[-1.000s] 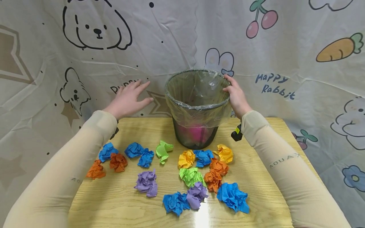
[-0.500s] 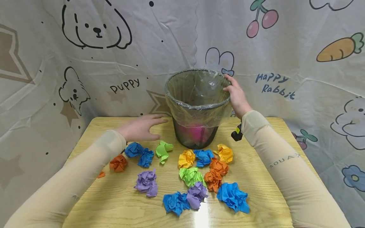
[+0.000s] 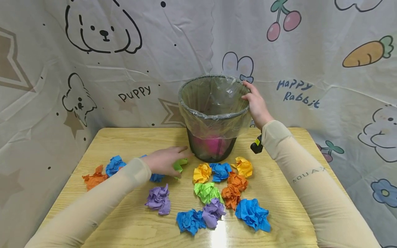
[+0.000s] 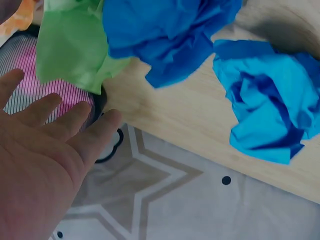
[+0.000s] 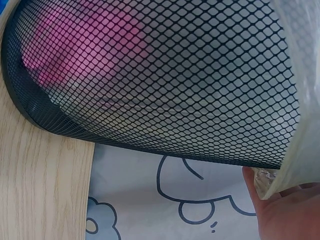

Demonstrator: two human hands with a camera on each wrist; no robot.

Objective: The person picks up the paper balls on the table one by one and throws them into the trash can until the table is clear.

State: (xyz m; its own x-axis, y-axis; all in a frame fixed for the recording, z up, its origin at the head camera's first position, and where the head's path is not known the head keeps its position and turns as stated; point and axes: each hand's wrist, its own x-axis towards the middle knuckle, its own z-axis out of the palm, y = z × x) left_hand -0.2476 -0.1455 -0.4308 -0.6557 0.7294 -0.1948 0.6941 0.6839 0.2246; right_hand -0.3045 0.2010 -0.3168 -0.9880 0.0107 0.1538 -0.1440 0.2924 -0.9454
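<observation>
My left hand [image 3: 165, 161], fingers extended, is low over a crumpled light green paper ball [image 3: 180, 165], partly hiding it. In the left wrist view the straight fingers [image 4: 95, 135] are spread, with blue paper balls [image 4: 267, 100] close by. A black mesh wastebasket [image 3: 196, 146] with a clear plastic liner [image 3: 198, 128] stands upright at the back of the table. My right hand [image 3: 258, 105] grips its right rim over the liner. Through the mesh shows crumpled pink paper [image 5: 85, 45] at the bottom.
Several crumpled paper balls lie in front of the wastebasket, among them a yellow one [image 3: 202, 173], an orange one [image 3: 231, 196] and a purple one [image 3: 159, 199]. More lie at left, including an orange one [image 3: 95, 177]. A printed curtain [image 3: 173, 44] hangs behind the table [image 3: 124, 220].
My left hand has come down from beside the wastebasket's rim and moved right, to the light green paper ball. The right hand has stayed on the rim.
</observation>
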